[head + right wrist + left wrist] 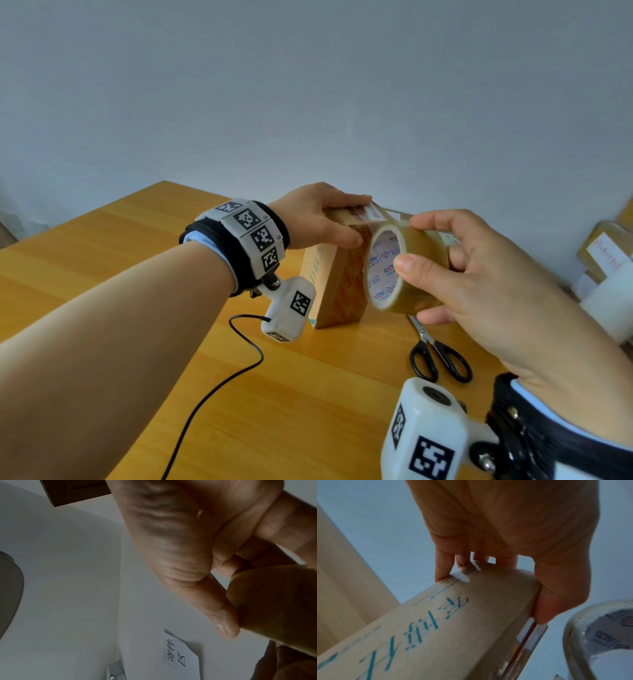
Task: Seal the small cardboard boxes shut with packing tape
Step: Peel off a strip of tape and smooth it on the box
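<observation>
At the left of the desk a thin black cable trails over the yellow wood grain; past it the left hand clamps the cardboard box, which stands on end toward the far edge of the desk, fingers laid along its top and thumb pressed on the near face, so this grip is closed on the box; the left wrist view shows smooth tan board with teal print, a square-edged carton with older clear tape along one corner; it looks light and fairly stiff, likely to tip or slide unless held from above as it is, and its thin walls would dent under a hard squeeze. Right of it the right hand has its grip closed round the tape roll, thumb over the rim and fingers behind; a short clear strip runs from the roll to the box's top edge; the film is glossy, brownish and sticky, apt to wrinkle or fold on itself, best handled by the hard ring. Black-handled scissors lie near the desk's right edge; taped parcels are stacked beyond it.
</observation>
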Available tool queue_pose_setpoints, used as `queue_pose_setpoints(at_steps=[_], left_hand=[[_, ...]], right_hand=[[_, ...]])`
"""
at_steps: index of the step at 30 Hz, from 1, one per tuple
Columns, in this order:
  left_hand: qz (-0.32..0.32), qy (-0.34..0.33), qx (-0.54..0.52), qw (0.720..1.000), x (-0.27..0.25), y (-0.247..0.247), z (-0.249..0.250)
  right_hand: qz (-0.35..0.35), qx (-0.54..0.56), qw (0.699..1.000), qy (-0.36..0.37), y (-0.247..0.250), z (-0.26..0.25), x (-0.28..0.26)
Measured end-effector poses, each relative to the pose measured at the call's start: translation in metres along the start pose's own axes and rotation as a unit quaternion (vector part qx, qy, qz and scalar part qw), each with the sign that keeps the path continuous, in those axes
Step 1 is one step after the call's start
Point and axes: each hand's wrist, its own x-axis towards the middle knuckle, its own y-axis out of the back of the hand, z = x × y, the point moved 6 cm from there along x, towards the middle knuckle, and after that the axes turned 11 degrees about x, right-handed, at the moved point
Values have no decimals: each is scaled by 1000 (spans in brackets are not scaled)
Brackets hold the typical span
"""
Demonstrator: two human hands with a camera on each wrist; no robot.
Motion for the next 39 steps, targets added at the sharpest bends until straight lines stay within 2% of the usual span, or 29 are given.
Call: queue_pose_setpoints(at_steps=[17,23,29,31,35,39], left_hand=[[27,-24,-14,999,-2,-14,3],[40,-22,-56,997,0,-11,0],[55,-11,-113,992,-3,-6,-4],[62,-4,-176,982,-6,-6,-6],[85,49,-337,936,-12,-15,-16],[48,113,-407,905,-17,-32,-29]], right_hand=[[2,10,1000,-16,-1,16,10],[-20,35,999,-32,-10,19,16],[-27,-7,1000,-9,-14,14,18],[-14,11,1000,15,-12,7,17],[20,111,991,69,-9,-5,15],[7,92,994,52,-19,5,22]])
